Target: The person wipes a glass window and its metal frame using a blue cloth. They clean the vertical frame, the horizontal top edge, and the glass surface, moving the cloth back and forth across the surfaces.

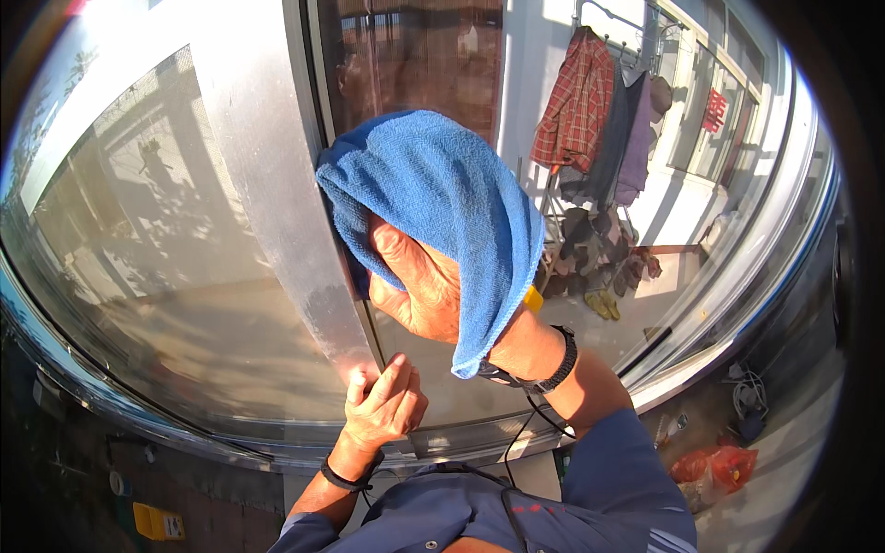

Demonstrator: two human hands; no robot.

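Note:
A blue terry cloth [435,180] drapes over my right hand [422,283], which has its fingers curled into the folds. The cloth lies against the inner edge of a silver metal window frame [276,200], and its loose corner hangs over my wrist. Lower down, my left hand [387,404] grips the edge of that same frame, thumb on the face and fingers bent on the other side. Glass panes [166,228] fill the space to the left of the frame. My right fingertips are hidden by the cloth.
Beyond the frame, a plaid shirt [577,104] and other clothes hang on a rack, with shoes [601,304] below. A black cord [511,442] runs near my waist. A red plastic bag [719,466] lies at lower right, a yellow container [157,522] at lower left.

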